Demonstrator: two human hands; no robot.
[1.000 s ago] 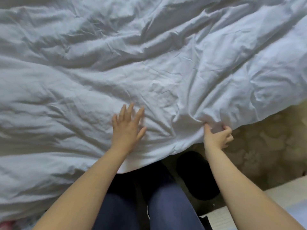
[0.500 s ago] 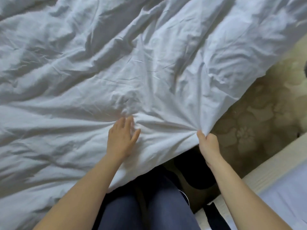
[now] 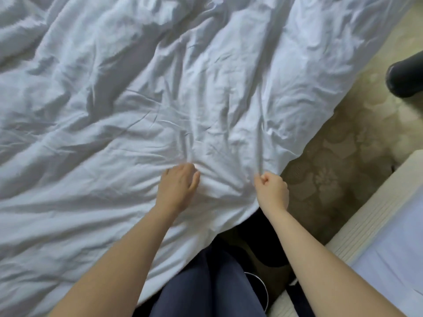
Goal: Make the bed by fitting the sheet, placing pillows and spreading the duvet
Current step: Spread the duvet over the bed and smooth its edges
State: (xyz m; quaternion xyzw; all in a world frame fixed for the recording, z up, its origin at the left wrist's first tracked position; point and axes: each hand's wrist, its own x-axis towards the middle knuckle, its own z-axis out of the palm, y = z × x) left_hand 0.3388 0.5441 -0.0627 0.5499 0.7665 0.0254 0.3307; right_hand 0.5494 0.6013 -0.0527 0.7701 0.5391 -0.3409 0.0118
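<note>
View from above, looking down a person's two bare forearms at a bed. A crumpled white cotton duvet (image 3: pixel 137 110) covers the bed and fills most of the view, reaching ahead of both hands and far out to the left of them. Its near edge runs on a slant, from beside the right hand up and away to the right.

The left grip (image 3: pixel 179 184), a bare hand, lies palm down on the duvet just inside that edge, with the thumb pointing toward the other hand. Its fingertips are bent forward and blurred, and small creases gather just ahead of them. I cannot tell whether they pinch the cloth.

The right grip (image 3: pixel 272 191), near the left one and to its right, is a tight fist closed on the edge of the duvet. A long taut fold runs straight ahead from the fist across the cloth.

To the right of the right grip lies a beige carpet with a raised flower pattern (image 3: pixel 332 161). Far ahead and right of it sits a rounded black object (image 3: pixel 405 78), cut off by the frame. Behind the grips, toward the viewer, are dark blue trousers (image 3: pixel 212 287). Behind and right of the right grip runs a cream ribbed ledge (image 3: pixel 375 216), with pale cloth (image 3: pixel 396 266) beyond it.
</note>
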